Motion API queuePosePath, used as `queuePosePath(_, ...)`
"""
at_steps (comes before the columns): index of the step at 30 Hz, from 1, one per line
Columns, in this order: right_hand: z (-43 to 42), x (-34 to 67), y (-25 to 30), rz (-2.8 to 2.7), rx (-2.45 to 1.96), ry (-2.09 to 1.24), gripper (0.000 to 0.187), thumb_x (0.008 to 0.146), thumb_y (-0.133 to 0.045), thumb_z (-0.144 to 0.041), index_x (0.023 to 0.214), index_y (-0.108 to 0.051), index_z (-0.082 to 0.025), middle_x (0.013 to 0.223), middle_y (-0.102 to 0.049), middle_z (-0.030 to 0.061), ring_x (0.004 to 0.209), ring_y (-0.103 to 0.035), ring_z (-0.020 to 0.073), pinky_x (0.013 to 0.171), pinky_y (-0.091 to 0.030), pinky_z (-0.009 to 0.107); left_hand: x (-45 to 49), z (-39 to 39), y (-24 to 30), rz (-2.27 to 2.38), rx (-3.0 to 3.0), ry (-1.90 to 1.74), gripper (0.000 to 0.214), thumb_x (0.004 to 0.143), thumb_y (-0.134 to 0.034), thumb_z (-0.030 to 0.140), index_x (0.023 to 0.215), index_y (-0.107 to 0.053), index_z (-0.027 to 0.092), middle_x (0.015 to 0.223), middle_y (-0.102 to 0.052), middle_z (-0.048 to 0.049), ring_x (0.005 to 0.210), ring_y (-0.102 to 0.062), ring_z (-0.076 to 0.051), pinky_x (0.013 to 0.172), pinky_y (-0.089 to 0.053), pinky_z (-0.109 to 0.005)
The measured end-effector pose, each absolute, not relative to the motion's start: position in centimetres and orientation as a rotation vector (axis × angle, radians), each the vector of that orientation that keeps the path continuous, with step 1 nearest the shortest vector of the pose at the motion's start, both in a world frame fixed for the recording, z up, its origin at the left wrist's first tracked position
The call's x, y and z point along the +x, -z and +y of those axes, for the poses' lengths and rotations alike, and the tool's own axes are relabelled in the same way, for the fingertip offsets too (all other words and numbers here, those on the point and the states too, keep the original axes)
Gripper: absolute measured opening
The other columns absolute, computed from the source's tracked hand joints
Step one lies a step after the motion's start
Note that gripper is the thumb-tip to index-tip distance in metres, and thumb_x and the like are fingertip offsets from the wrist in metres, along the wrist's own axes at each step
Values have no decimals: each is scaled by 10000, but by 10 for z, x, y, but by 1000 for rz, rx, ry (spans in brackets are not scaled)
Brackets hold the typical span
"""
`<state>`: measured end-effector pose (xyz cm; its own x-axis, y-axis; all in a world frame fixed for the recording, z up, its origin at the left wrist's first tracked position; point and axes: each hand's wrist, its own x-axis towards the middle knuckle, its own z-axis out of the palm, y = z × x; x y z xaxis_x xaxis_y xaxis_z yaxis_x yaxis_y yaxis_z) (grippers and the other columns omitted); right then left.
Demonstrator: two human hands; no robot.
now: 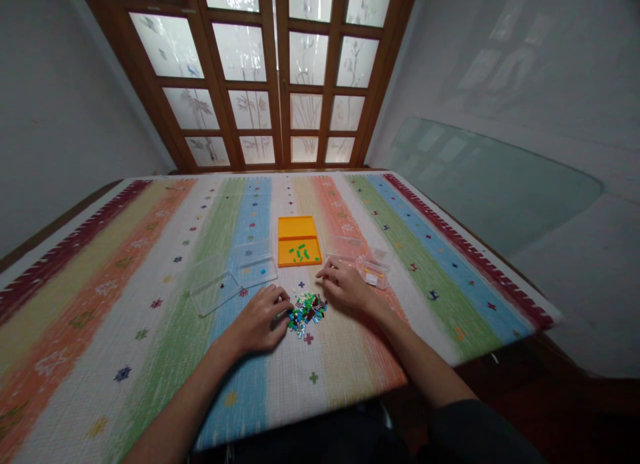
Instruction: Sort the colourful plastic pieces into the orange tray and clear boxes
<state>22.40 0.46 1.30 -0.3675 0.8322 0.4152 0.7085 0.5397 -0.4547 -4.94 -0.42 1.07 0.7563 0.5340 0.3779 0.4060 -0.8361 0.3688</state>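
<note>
Your left forearm (200,391) enters from 7 o'clock, bare, and slants inward to your left hand (263,317), which is turned back-up and points toward 2 o'clock. Its fingers (279,295) are curled at the knuckles; whether their tips meet the thumb cannot be made out. Your right forearm (415,351) comes in from 5 o'clock, bare below a dark sleeve (475,427), and your right hand (345,285) points toward 10 o'clock, also back-up, its fingers loosely bent. Your two hands are well apart, fingertips angled inward, the right one at 2 o'clock from the left.
</note>
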Motion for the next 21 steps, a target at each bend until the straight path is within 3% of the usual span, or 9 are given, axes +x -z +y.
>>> queuePosePath(5,5,225,-13,-2188,-1247,-273,176,917,-580,-123,951,-744,-179,957,-652,70,851,-598,185,767,-458,322,-52,-6,-11,785,2728,-652,116,891,-578,212,966,-662,180,960,-629,-86,873,-574,-241,794,-477,-404)
queuePosePath(21,6,226,-9,-2235,-1238,-246,204,906,-546,-109,946,-734,-178,939,-657,78,847,-601,197,765,-461,329,-59,-1,-7,759,2693,-522,161,964,-625,220,1102,-707,204,993,-647,-76,894,-580,-227,801,-453,-370)
